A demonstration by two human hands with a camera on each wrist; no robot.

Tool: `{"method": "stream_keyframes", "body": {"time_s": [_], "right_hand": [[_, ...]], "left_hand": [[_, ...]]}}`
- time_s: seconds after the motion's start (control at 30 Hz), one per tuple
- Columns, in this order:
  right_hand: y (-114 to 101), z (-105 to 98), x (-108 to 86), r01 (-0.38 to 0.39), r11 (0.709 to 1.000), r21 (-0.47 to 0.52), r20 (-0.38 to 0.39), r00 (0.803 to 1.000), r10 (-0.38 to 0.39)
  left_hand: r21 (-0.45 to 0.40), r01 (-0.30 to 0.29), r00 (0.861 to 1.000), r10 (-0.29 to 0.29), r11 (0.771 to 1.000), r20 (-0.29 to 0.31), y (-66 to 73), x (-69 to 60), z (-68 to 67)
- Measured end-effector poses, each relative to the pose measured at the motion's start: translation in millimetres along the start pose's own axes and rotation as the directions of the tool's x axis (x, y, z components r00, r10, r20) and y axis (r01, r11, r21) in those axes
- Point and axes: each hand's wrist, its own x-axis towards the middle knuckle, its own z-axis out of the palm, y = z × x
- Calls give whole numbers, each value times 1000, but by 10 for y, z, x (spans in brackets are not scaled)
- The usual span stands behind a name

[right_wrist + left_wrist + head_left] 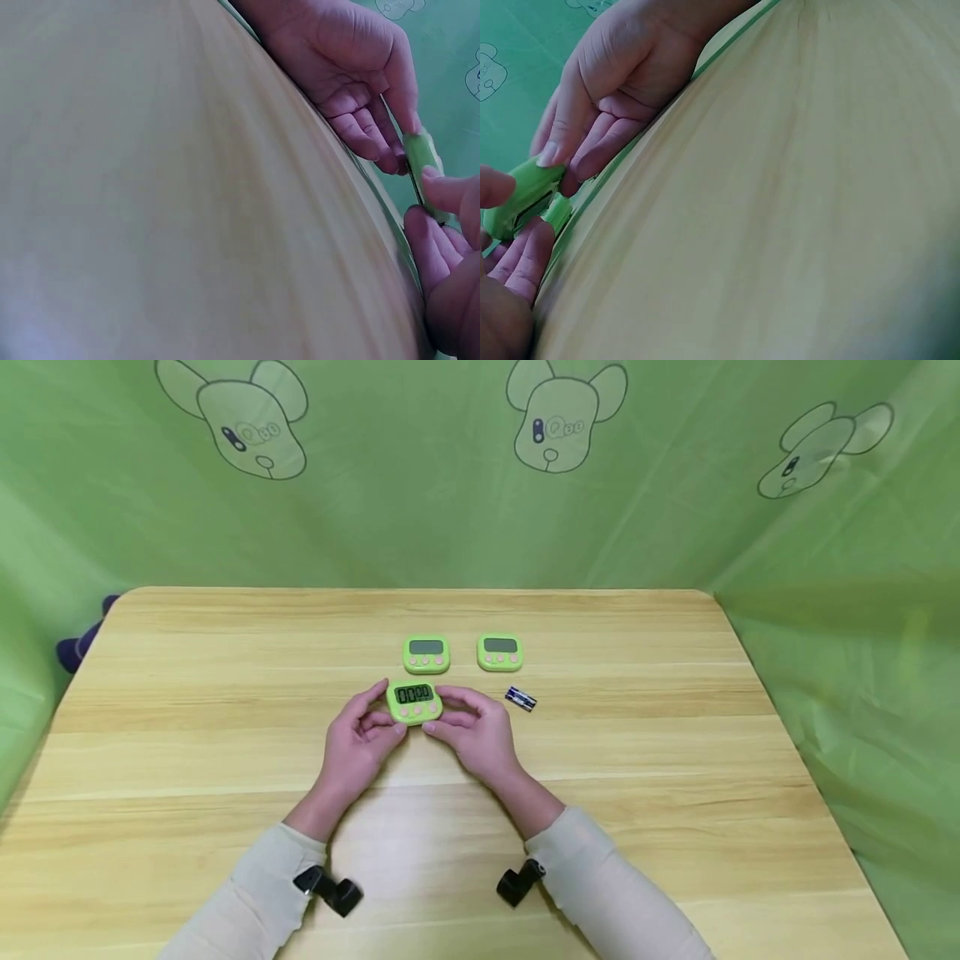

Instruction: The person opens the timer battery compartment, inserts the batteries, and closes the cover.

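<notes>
A green digital timer [415, 702] with pink buttons is held between both hands, its display reading 00:00 and facing up toward the head camera. My left hand [357, 741] grips its left end, thumb at the lower edge. On the right end, my right hand [480, 733] pinches it in the same way. In the left wrist view the timer [526, 193] is seen from its edge, and the right wrist view shows the timer [424, 174] edge-on between the fingertips. The fingers hide part of its sides and back.
Two more green timers with blank displays lie beyond the hands, one timer [426, 655] straight behind and another timer [499, 652] to its right. Dark blue and silver batteries [521, 698] lie right of my right hand. Green curtains [450, 527] surround the wooden table [637, 735].
</notes>
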Motion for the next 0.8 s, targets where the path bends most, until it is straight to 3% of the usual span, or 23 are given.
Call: {"method": "stream_keyframes", "body": {"time_s": [0.23,0.33,0.5,0.8], "right_hand": [[-7,86,30,-62,998,-16,-48,997,61],[-12,152,60,-51,998,-35,-74,996,48],[-11,303,111,-31,997,-75,-101,995,23],[17,597,223,2,977,-212,-177,983,-40]], "left_hand": [[-26,13,999,-14,1000,-33,-4,-2,-16],[-20,-18,996,16,1000,-90,-6,5,-31],[-8,-87,978,84,996,-189,-3,25,-75],[49,-68,970,77,996,-232,-8,167,-253]]}}
